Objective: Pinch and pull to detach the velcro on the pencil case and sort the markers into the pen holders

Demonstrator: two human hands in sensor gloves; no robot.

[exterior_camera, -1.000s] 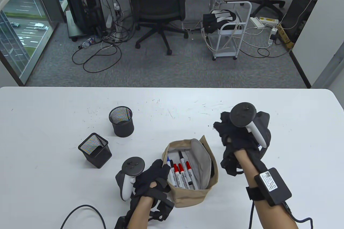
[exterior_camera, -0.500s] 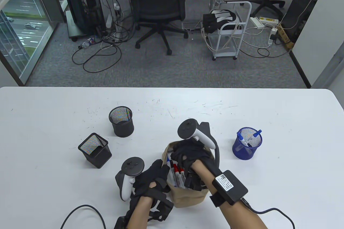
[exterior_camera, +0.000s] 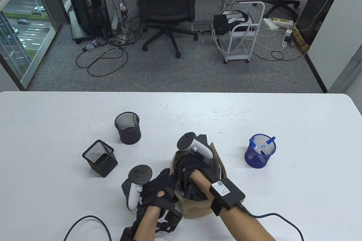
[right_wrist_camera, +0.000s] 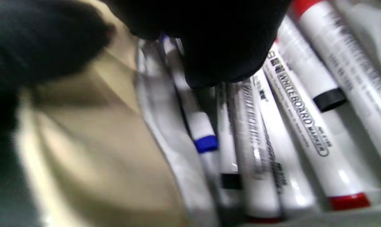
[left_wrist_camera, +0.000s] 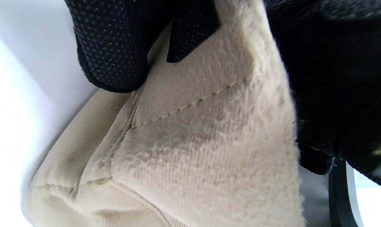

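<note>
Your right hand (exterior_camera: 192, 169), fingers hidden (grip unclear), is down among the markers (right_wrist_camera: 291, 132) lying lengthwise in the pencil case (exterior_camera: 198, 205), whose near-left rim your left hand (exterior_camera: 158, 186) pinches.

- The left hand (exterior_camera: 158, 186) is held low at the near edge, fingers curled in a grip.
- The right hand (exterior_camera: 192, 167) is reached downward, fingers hidden.
</note>
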